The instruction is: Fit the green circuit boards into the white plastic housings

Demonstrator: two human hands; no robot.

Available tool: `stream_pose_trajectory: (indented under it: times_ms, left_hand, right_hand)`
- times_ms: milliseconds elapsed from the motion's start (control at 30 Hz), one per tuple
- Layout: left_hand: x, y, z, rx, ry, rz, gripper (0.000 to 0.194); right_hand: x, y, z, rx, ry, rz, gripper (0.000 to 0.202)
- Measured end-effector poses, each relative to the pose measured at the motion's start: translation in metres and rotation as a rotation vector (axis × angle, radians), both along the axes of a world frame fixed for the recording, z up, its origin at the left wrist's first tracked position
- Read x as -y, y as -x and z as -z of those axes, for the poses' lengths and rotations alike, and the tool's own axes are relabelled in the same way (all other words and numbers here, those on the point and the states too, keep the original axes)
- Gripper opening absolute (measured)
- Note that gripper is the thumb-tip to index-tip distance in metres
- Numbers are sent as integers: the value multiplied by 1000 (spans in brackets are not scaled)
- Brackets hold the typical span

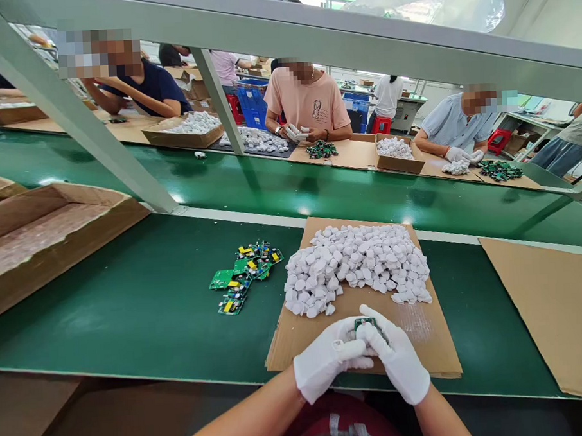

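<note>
Both my hands wear white gloves and meet over the front of a cardboard sheet (296, 336). My left hand (332, 356) curls its fingers round the left side of a small green circuit board (364, 322). My right hand (396, 355) closes on the same board from the right, its fingers covering most of it. Just beyond my hands, a large heap of small white pieces (355, 260) lies on the cardboard. Left of the heap, several green circuit boards with yellow and blue parts (248, 271) lie loosely piled on the green table.
An open cardboard box (54, 222) stands at the left. Another flat cardboard sheet (555, 309) lies at the right. A metal frame post (94, 117) slants up at the left. Across the green bench (212, 176), several people handle similar white pieces and boards.
</note>
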State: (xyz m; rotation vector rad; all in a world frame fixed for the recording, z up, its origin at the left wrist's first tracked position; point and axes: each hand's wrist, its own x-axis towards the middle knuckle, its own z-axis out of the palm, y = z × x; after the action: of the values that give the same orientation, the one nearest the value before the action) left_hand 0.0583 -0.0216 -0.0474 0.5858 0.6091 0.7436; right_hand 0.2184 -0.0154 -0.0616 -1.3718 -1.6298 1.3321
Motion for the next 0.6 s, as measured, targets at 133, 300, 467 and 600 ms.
stream_pose_trajectory:
  times_ms: [133, 300, 467, 600]
  left_hand:
    - [1, -4, -6, 30, 127, -76, 23]
    - [0, -4, -4, 52, 83, -76, 25]
    - [-4, -2, -6, 57, 119, -77, 29]
    - [-16, 6, -16, 10, -17, -26, 31]
  right_hand:
    - [3, 2, 0, 32, -57, -53, 54]
    - [4, 6, 1, 114, -94, -32, 60]
    - [-4, 5, -1, 70, -129, -154, 70]
    - [-9, 7, 1, 155, -256, -110, 65]
